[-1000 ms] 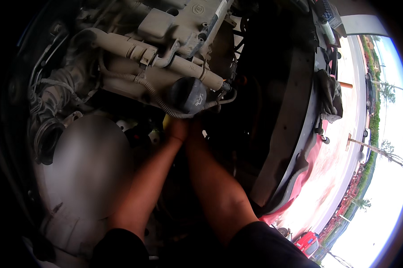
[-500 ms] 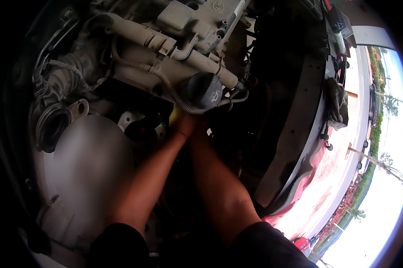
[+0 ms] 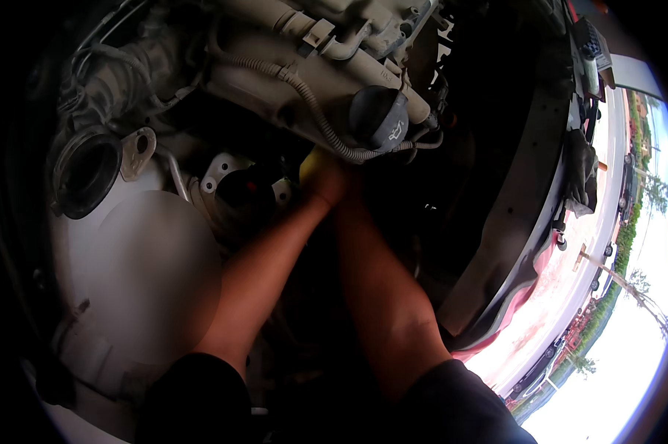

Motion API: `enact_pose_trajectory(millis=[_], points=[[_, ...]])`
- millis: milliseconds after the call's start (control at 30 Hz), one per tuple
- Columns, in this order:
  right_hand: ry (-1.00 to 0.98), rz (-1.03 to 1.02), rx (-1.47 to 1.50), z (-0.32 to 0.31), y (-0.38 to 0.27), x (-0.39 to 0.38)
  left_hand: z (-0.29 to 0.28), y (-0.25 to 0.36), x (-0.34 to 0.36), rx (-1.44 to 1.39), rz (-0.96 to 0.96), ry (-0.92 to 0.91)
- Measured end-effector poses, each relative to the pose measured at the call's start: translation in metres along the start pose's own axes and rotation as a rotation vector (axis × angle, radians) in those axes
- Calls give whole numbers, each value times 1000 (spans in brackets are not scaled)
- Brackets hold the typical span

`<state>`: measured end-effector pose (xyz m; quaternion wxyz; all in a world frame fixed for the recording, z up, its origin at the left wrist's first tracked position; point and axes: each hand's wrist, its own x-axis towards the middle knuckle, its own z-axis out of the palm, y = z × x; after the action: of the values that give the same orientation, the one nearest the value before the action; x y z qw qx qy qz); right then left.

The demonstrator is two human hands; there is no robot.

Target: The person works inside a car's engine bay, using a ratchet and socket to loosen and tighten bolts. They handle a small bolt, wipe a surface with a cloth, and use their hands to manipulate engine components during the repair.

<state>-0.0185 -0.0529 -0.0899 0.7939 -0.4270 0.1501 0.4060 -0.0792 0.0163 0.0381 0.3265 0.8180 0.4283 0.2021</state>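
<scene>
Both my arms reach down into a dark gap in an engine bay, below the black oil filler cap (image 3: pixel 379 118). My left hand (image 3: pixel 331 182) is dim, and its fingers are lost in shadow beside a small yellow thing (image 3: pixel 312 166) whose kind I cannot make out. Close against it is my right hand (image 3: pixel 351 194), so dark that only the wrist side shows. Whatever either hand touches is hidden. A ribbed cable conduit (image 3: pixel 315 118) curves just above the hands, along the dusty engine.
A round black duct opening (image 3: pixel 88 176) and a metal bracket (image 3: pixel 137 153) stand at left. White mounting plates (image 3: pixel 217 172) lie nearer the hands. The body's front edge (image 3: pixel 515 192) runs down the right, with a dark glove-like cloth (image 3: pixel 582 174) on it.
The view has shifted, so the engine and cap appear higher and further right. Both hands stay together under the cap, beside the yellow thing.
</scene>
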Motion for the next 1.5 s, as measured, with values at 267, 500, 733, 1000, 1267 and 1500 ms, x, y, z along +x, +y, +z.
enact_pose_trajectory(millis=[267,500,733,1000,1267,1500], points=[[-4,-7,12,0,-6,4,-4,14,6,26,-91,-80],[4,-11,30,1,-5,4,13,-7,-1,-92,-60,-6],[4,-18,48,3,-2,4,12,-6,-1,-106,-21,-95],[10,-15,65,5,0,3,-2,-2,3,-109,53,-49],[12,-21,70,3,1,4,-8,5,3,-97,-31,-67],[19,-32,89,1,2,3,-5,4,-3,-90,-134,-157]])
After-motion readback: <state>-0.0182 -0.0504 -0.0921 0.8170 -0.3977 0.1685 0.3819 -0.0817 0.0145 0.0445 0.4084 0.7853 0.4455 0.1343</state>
